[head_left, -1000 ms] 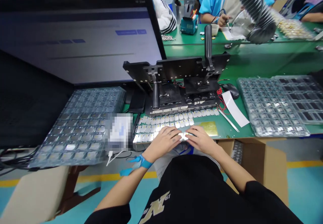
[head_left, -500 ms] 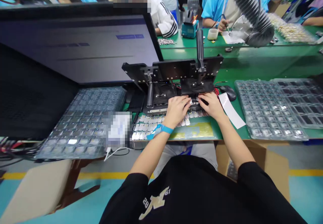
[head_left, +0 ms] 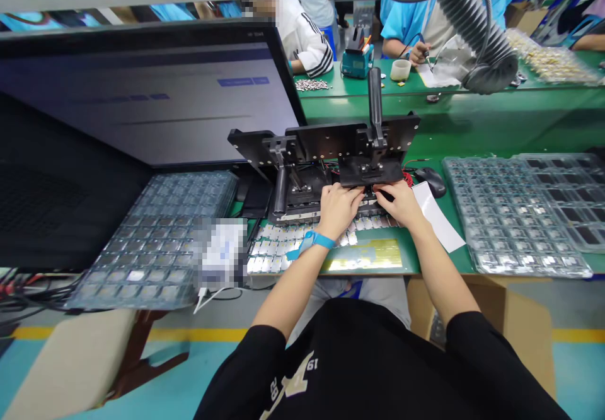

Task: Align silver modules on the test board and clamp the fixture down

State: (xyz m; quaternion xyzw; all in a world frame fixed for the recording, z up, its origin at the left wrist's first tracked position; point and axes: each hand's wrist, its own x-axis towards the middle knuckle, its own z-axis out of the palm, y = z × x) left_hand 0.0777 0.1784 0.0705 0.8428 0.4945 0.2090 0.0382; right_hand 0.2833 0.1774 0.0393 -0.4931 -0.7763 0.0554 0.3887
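My left hand (head_left: 341, 207), with a blue strap (head_left: 309, 241) on its wrist, reaches to the front of a black test fixture (head_left: 307, 193). Its fingers are bent together, thumb close to the index finger. Opposite it, my right hand (head_left: 396, 200) has its index finger and thumb bent in toward the same spot. Both sets of fingertips are partly under the fixture's raised plate (head_left: 371, 171), and whatever small part lies between them is hidden. Small silver-coloured modules (head_left: 271, 248) lie in rows just in front of the fixture, beside a yellow strip (head_left: 371, 256).
A monitor (head_left: 189, 105) stands at left behind a stack of clear trays (head_left: 155, 237). On the right are a mouse (head_left: 431, 181), white paper (head_left: 439, 218) and more clear trays (head_left: 515, 218). Upright black handles (head_left: 375, 98) rise from the fixture. Other people work across the bench.
The camera view has tilted slightly, so things sit lower in it. Both hands stay at the fixture, their fingertips now further under the raised plate; a small pale piece by the left fingertips no longer shows.
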